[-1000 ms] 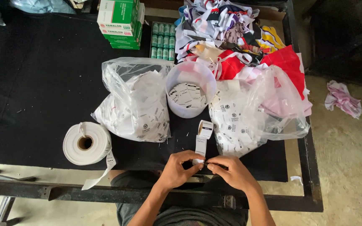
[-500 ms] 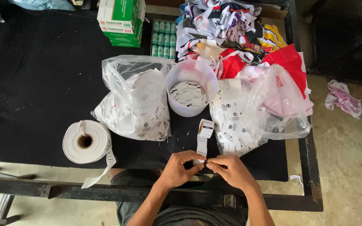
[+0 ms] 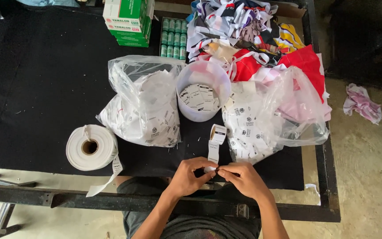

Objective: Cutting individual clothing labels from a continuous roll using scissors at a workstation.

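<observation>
Two hands, left hand (image 3: 190, 177) & right hand (image 3: 240, 176), pinch label strip (image 3: 213, 152) end; keep strip taut, fold w/ edges squared.

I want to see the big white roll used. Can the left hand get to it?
Probably yes. The big white roll lies on the black table left of the left hand, nothing between them, though that hand now pinches the label strip.

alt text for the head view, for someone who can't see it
Seen from above, a person's left hand and right hand pinch a narrow label strip at a black table, with a white tape roll, bags of labels and a tub nearby.
</observation>
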